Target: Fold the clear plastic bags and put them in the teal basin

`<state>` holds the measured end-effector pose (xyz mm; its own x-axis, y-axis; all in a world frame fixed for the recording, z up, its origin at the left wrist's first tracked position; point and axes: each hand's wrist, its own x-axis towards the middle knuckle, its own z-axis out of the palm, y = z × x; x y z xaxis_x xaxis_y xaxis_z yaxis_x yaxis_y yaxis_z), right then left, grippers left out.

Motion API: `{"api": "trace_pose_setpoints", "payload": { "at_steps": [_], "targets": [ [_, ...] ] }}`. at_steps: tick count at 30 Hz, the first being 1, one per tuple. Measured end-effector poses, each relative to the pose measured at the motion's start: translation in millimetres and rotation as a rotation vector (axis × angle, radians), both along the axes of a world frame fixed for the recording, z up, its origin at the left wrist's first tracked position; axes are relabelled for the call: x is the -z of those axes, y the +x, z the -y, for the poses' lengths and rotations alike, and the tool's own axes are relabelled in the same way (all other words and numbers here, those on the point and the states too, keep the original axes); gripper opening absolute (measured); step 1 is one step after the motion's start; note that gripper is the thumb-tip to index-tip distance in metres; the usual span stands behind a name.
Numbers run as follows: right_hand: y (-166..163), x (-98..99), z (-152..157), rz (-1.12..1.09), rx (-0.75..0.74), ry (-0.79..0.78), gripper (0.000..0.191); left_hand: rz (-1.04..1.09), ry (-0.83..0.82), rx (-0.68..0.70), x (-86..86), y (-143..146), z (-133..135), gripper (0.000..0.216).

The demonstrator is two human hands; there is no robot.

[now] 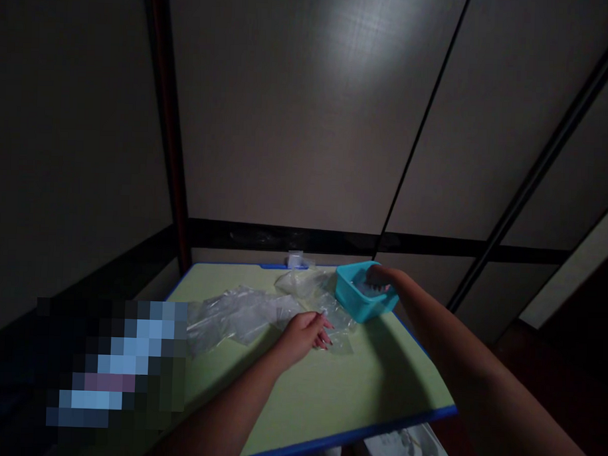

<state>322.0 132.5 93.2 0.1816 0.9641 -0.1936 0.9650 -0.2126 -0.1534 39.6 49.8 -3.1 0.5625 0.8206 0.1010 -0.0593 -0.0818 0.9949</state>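
Over the middle of the table my left hand [306, 336] is closed, thumb and index finger pinched on a tiny pale thing too small to name. Its other fingers curl loosely. Beneath and beyond it lie thin clear plastic bags [246, 316], spread leftward in a crumpled row. My right hand [379, 278] reaches down into a turquoise plastic basket [364, 308] at the table's far right. Its fingers are bent downward among whitish contents that I cannot make out. The basket wall and the dim light hide whether they grip anything.
The pale green table [322, 415] has a blue rim. A small white packet [295, 259] stands at its back edge, against a panelled cabinet [297, 134]. Below the front edge, a white box [400, 451] holds wrapped items. A blurred patch covers the lower left.
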Motion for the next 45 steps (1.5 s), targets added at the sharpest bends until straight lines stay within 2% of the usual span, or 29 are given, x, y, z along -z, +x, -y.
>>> {"api": "trace_pose_setpoints", "payload": {
  "at_steps": [3, 7, 10, 13, 15, 17, 19, 21, 23, 25, 27, 29, 31, 36, 41, 45],
  "targets": [
    [10, -14.0, 2, 0.026, 0.03, 0.119, 0.027, -0.024, 0.038, -0.024, -0.6, 1, 2, 0.056],
    [10, -35.6, 18, 0.058, 0.046, 0.381, 0.041, -0.078, 0.147, -0.103, -2.4, -1, 3, 0.044],
    [-17, -42.1, 42, 0.072, 0.005, 0.594, 0.045, -0.144, 0.268, -0.227, -6.5, -17, -5, 0.032],
    [-66, -33.5, 71, 0.06, -0.204, 0.8, 0.041, -0.221, 0.364, -0.415, -12.9, -48, -19, 0.027],
    [-103, -19.9, 84, 0.005, -0.332, 0.763, 0.039, -0.276, 0.396, -0.544, -16.3, -75, -29, 0.028],
    [-138, -2.6, 86, -0.022, -0.447, 0.605, 0.038, -0.352, 0.419, -0.659, -17.0, -100, -33, 0.029],
    [-167, 15.3, 79, -0.027, -0.536, 0.436, 0.034, -0.46, 0.444, -0.743, -14.9, -120, -32, 0.025],
    [-190, 31.2, 68, -0.035, -0.567, 0.347, 0.031, -0.582, 0.474, -0.803, -11.0, -134, -26, 0.017],
    [-206, 43.8, 62, -0.04, -0.582, 0.3, 0.042, -0.684, 0.5, -0.845, -6.3, -141, -18, 0.015],
    [-216, 53.7, 61, -0.04, -0.598, 0.271, 0.065, -0.81, 0.526, -0.853, -2.2, -143, -13, 0.027],
    [-220, 62.1, 65, -0.03, -0.637, 0.188, 0.077, -0.995, 0.564, -0.806, 0.9, -143, -12, 0.041],
    [-220, 69.2, 70, -0.013, -0.673, 0.066, 0.075, -1.153, 0.592, -0.741, 2.8, -142, -13, 0.049],
    [-217, 75.1, 72, -0.001, -0.686, -0.009, 0.071, -1.203, 0.603, -0.706, 3.5, -141, -15, 0.05],
    [-210, 85.5, 66, 0.042, -0.654, 0.06, 0.067, -1.213, 0.65, -0.658, 3.2, -141, -15, 0.048],
    [-202, 93.8, 56, 0.074, -0.542, 0.097, 0.06, -1.213, 0.726, -0.592, 2.0, -142, -9, 0.05],
    [-195, 96.2, 50, 0.069, -0.453, 0.151, 0.057, -1.192, 0.815, -0.494, -1.1, -139, -5, 0.041]
  ]
}}
